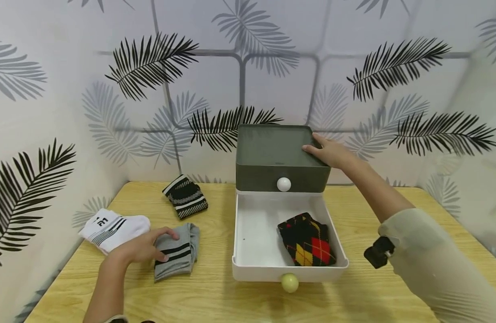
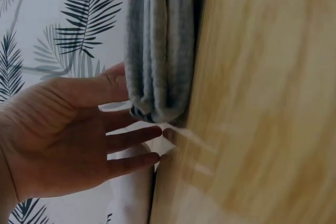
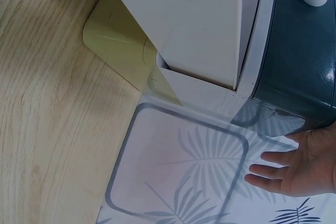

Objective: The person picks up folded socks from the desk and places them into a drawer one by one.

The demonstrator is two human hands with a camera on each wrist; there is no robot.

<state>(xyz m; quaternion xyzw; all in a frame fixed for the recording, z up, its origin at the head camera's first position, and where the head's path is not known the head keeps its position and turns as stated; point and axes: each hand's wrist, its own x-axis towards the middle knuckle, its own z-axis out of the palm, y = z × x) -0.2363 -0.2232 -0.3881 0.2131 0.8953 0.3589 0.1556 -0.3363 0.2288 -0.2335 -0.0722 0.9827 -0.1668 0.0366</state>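
My left hand [image 1: 139, 246] is over a folded pair of grey socks [image 1: 182, 256] with black stripes. Thumb and forefinger lie spread across the pair in the head view. The left wrist view shows straight fingers [image 2: 123, 169] close to the table beside the grey fold, which hides some fingertips. At the back, my right hand [image 1: 332, 152] rests on the right edge of a dark green drawer box [image 1: 259, 178] with a white knob. Below it a white drawer [image 1: 253, 272] with a yellow-green knob is pulled out. Folded black, red and yellow argyle socks [image 1: 306, 246] lie inside it at the right.
White socks [image 1: 122, 229] with dark stripes lie left of the grey pair, beside my left wrist. Black-and-white patterned socks [image 1: 186, 197] lie farther back on the wooden table [image 1: 215, 251]. A wall covering with leaf prints [image 1: 215, 89] stands behind the table.
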